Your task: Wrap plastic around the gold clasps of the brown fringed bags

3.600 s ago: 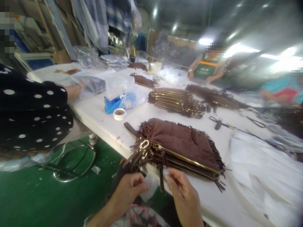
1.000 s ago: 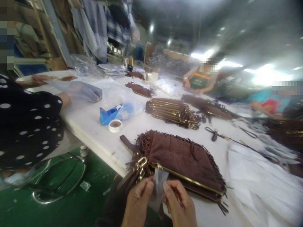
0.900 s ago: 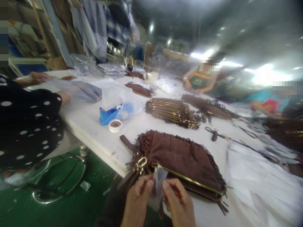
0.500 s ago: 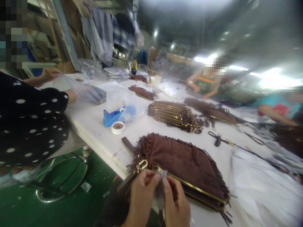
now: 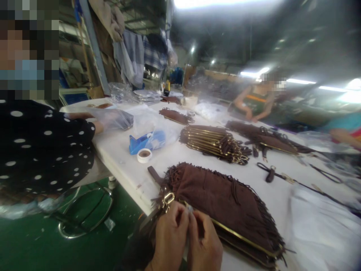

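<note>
left hand (image 5: pixel 169 240), right hand (image 5: pixel 205 245) drew together on film (image 5: pixel 189 208) | over table (image 5: pixel 126 177) edge

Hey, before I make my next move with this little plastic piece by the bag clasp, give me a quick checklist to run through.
1. Grip on clear plastic piece: ok, left hand and right hand both pinch it.
2. Plastic piece's condition: cannot tell, fingers hide most of it.
3. Gold clasp close by: ok, just beyond the left hand.
4. Top fringed bag flat on its stack: ok.
5. Tape roll apart from the stack: ok.
</note>
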`<state>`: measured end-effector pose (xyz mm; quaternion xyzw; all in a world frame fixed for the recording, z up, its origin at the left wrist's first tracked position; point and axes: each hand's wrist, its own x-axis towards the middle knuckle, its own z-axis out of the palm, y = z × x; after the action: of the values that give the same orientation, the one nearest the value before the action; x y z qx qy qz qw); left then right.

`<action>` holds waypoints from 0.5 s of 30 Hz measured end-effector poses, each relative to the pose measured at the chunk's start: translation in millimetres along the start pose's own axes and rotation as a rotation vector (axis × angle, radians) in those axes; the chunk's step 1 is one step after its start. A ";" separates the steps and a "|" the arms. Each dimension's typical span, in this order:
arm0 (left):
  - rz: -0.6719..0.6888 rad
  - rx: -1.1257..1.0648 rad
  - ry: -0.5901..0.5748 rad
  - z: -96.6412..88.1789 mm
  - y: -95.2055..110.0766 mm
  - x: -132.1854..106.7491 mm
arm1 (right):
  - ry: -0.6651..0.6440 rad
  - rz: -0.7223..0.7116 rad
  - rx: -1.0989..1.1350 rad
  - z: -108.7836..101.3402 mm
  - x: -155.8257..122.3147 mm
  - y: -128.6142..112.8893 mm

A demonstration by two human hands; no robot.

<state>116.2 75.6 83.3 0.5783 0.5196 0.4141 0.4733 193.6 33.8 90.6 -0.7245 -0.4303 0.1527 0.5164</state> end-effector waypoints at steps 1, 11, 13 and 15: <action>0.024 0.043 -0.002 -0.4 1.2 -1.9 | 0.000 -0.029 0.006 0.1 0.0 2.2; -0.021 -0.135 -0.124 -13.8 3.3 -4.4 | 0.002 -0.333 0.069 4.7 -2.9 25.3; -0.112 -0.250 -0.134 -15.4 1.8 -0.2 | 0.002 -0.341 0.072 4.0 -2.6 26.2; -0.204 -0.392 -0.142 -14.8 0.4 2.2 | 0.002 -0.345 0.083 2.8 -2.6 26.1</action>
<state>102.1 79.5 86.7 0.4475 0.4505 0.4152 0.6514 202.4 31.0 65.8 -0.6183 -0.5409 0.0788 0.5648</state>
